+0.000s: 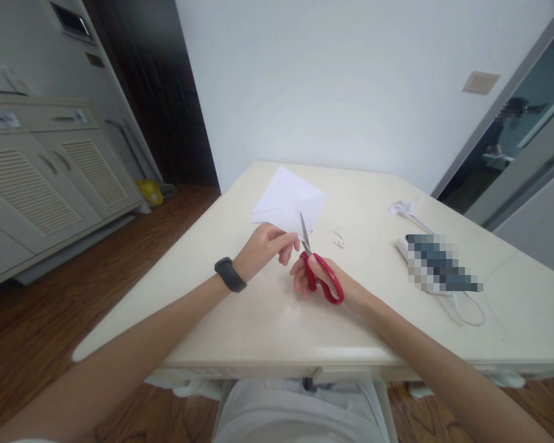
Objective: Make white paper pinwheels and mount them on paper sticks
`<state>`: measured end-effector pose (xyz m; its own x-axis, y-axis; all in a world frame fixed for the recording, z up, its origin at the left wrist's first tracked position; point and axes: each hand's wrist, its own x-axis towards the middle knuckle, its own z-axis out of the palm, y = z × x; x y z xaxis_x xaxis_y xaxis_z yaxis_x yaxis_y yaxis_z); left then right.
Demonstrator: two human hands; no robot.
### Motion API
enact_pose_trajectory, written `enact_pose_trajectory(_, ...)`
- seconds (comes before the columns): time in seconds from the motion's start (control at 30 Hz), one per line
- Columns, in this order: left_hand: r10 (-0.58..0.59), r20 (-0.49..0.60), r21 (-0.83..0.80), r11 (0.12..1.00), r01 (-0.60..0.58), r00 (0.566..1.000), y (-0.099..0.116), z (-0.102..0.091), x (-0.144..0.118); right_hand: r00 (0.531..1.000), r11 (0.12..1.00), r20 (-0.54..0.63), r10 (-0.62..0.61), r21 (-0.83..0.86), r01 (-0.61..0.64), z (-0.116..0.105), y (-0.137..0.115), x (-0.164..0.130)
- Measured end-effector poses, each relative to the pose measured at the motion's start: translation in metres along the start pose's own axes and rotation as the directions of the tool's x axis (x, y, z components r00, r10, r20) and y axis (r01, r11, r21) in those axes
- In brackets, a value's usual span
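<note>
Scissors [321,274] beside paper-pinching fingers [284,246], seemingly.

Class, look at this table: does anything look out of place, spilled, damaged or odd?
Only small things. A few white paper scraps lie loose on the table, just right of the red scissors in the right hand. The left hand holds the folded white paper. Nothing looks damaged or spilled.

No lettering can be read anywhere: the labels on the cabinet drawers [2,118] are too blurred to make out.
</note>
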<state>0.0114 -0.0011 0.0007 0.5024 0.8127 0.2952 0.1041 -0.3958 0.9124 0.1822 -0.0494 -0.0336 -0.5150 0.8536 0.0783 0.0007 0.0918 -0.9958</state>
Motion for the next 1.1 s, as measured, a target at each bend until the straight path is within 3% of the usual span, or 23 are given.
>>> enact_pose_trajectory(1.1, -0.006, 0.007, 0.029, 1.000, 0.006, 1.000, 0.0020, 0.0003, -0.0012, 0.998, 0.999, 0.035, -0.046, -0.002, 0.046, 0.0012, -0.0019, -0.0023)
